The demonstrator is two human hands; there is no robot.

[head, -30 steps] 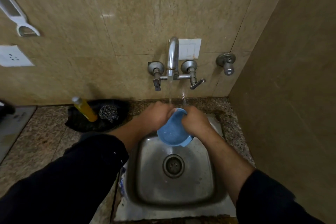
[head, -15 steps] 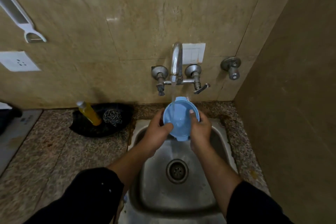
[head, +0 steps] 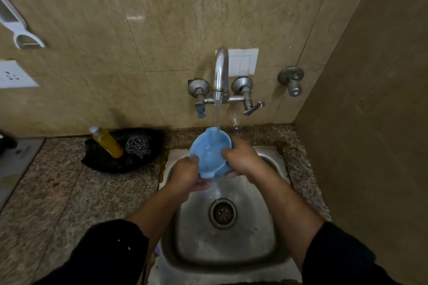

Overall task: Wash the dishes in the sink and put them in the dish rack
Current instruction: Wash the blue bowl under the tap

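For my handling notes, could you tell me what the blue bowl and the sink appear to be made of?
Blue bowl: probably plastic, with a uniform matte pale blue colour and a moulded pouring lip. Sink: most likely stainless steel, with a dull brushed grey sheen, soft reflections and a pressed metal drain ring.

A small light-blue plastic bowl [head: 209, 151] sits tilted above the steel sink [head: 231, 236], open side up, water streaming into it
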